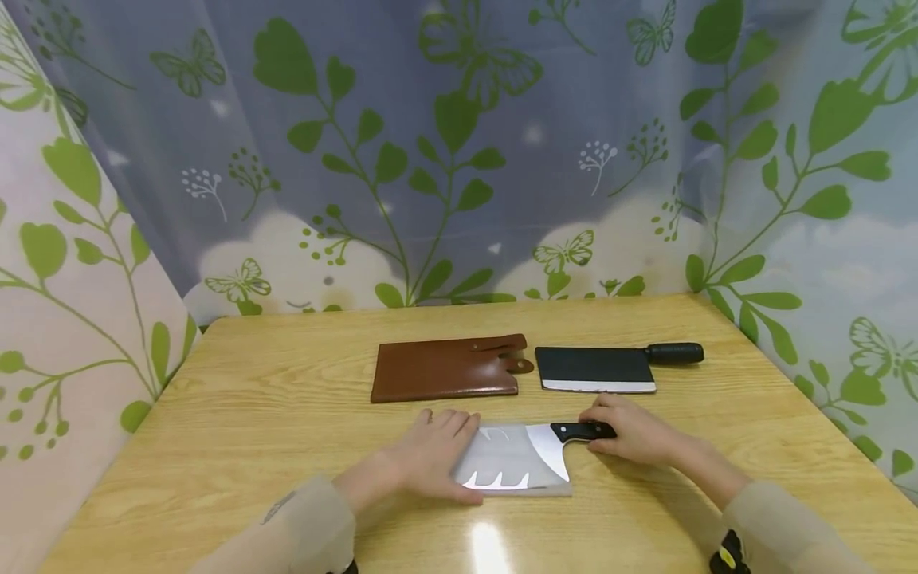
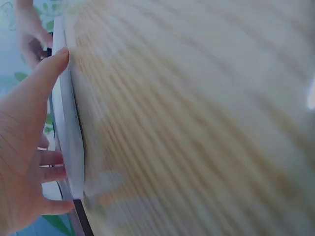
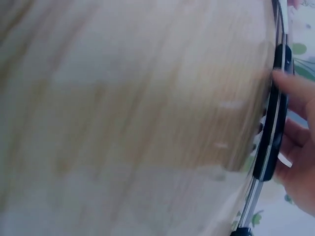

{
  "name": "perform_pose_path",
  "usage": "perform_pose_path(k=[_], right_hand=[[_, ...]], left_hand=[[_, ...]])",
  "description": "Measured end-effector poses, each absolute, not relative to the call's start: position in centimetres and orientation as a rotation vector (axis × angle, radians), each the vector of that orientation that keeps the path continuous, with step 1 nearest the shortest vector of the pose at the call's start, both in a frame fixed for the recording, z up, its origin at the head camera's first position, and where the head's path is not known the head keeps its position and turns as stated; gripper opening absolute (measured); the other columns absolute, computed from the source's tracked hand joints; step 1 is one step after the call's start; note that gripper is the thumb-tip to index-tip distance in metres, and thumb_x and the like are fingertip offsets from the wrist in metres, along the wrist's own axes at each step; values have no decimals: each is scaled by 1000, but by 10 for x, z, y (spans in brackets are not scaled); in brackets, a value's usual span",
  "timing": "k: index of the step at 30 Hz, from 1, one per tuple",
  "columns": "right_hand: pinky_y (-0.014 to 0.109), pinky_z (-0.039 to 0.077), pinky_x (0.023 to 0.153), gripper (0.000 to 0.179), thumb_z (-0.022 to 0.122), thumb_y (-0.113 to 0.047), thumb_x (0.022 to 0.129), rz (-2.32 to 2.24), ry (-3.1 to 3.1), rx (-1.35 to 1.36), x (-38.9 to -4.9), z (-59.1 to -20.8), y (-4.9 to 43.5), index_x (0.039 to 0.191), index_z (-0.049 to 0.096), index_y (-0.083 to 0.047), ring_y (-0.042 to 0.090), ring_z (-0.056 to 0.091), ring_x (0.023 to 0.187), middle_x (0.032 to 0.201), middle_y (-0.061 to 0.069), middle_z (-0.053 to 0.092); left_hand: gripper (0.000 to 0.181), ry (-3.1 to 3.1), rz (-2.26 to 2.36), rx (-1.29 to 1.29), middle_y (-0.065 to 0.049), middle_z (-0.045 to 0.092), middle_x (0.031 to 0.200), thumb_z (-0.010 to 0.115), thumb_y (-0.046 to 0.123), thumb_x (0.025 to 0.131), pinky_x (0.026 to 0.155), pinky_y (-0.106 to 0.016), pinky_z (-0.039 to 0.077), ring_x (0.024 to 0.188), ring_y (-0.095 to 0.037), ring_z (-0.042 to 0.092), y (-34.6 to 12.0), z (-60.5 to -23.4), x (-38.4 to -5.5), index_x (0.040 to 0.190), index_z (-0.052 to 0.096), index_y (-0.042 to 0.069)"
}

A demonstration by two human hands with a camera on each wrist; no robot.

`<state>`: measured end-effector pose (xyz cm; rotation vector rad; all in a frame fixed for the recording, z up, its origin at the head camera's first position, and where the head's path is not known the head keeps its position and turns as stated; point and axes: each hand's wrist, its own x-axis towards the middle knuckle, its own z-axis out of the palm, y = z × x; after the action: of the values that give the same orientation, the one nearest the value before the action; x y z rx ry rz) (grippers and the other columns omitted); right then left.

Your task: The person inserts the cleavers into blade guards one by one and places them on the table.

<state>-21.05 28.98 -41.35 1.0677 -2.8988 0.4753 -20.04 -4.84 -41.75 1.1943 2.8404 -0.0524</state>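
Note:
A cleaver (image 1: 548, 450) with a black riveted handle lies on the table, most of its blade inside a translucent whitish sheath (image 1: 512, 462). My left hand (image 1: 433, 454) grips the sheath's left end, thumb at the near edge and fingers across toward the far edge. In the left wrist view, that hand (image 2: 24, 142) holds the sheath (image 2: 71, 132), seen edge-on. My right hand (image 1: 634, 430) pinches the end of the black handle (image 1: 574, 431). The right wrist view has the right thumb (image 3: 290, 83) against the handle, with the other fingers behind it.
Behind the left hand lies a brown leather sheath (image 1: 445, 371) with a strap. To its right is a second cleaver (image 1: 595, 368), dark-bladed with a silver edge and black handle. The wood-grain table (image 1: 272, 383) ends at a patterned curtain (image 1: 402, 159) at the back.

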Motion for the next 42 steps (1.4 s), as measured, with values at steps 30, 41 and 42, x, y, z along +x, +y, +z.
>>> perform_pose_path(k=[30,41,42], right_hand=[[66,36,87,58,68,-11,80,-26,-2969,436,-283,-395,393,130,45,8,52,43,113,125,33,45],[66,35,89,52,61,-16,88,-87,-3054,374,-284,-406,387,132,44,5,53,42,113,126,32,46],[66,35,89,52,61,-16,87,-99,-3050,378,-284,-406,386,133,45,3,52,43,112,124,32,48]], left_hand=[[116,3050,41,791,-23,27,148,66,72,64,108,-59,18,136,-41,24,-127,-402,-313,148,22,6],[116,2900,105,747,-19,21,151,69,69,63,110,-58,13,139,-38,19,-100,-403,-314,150,19,10],[116,2885,103,741,-18,20,152,69,68,64,110,-57,11,139,-37,17,-98,-403,-315,150,19,11]])
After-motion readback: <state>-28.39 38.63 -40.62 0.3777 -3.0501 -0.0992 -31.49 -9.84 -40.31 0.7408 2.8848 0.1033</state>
